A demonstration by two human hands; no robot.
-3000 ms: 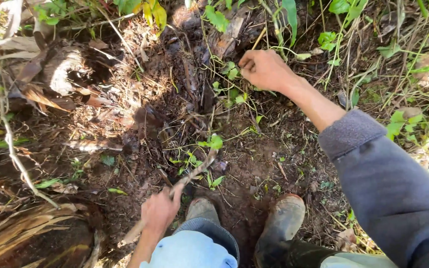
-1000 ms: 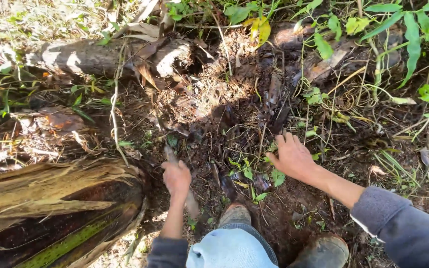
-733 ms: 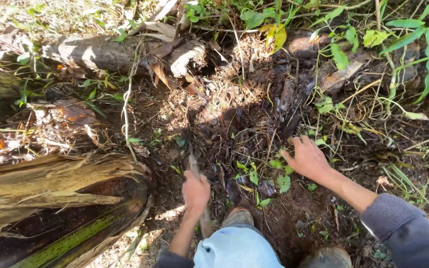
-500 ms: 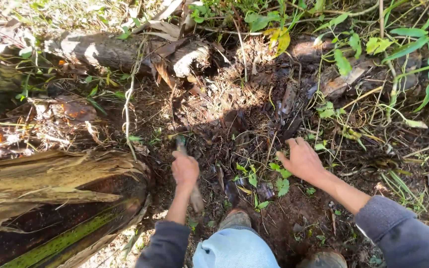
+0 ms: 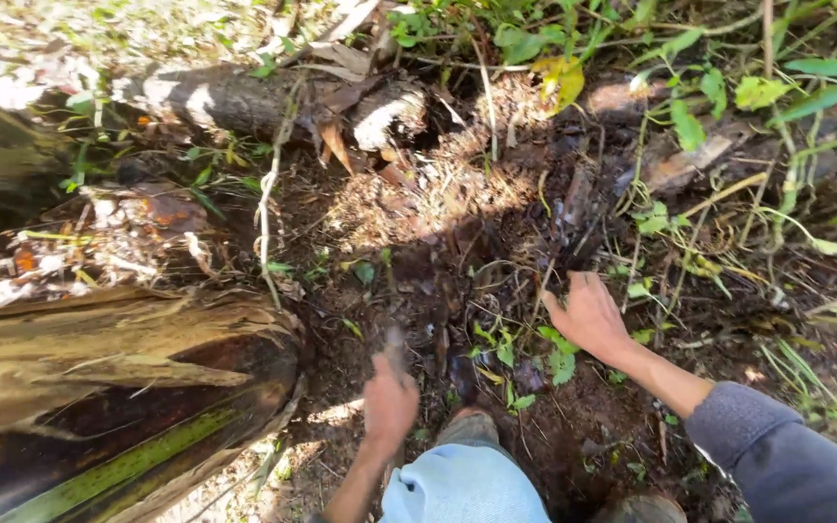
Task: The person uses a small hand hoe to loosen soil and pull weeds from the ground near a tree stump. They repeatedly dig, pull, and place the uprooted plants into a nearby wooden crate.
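Observation:
My left hand [image 5: 388, 402] is blurred with motion, closed around the handle of a long blade [image 5: 396, 344] whose tip points away from me into dark soil. My right hand [image 5: 588, 314] is spread open, palm down, on the ground among small green weeds [image 5: 552, 351], fingers touching dead stalks and roots. Its arm wears a grey sleeve [image 5: 787, 463]. Below, a pale blue trouser knee [image 5: 462, 494] and a muddy boot toe [image 5: 469, 426] show, just behind the blade hand.
A large fallen palm stem [image 5: 118, 387] lies at the left, close to the blade hand. A cut log [image 5: 244, 97] lies across the back. Leafy vines and stalks [image 5: 758, 116] crowd the right and top. Bare dark earth [image 5: 573, 426] lies near my boots.
My left hand has swung the blade back and forth over the soil, now lower and nearer my boot. My right hand has stayed on the weeds, shifting slightly.

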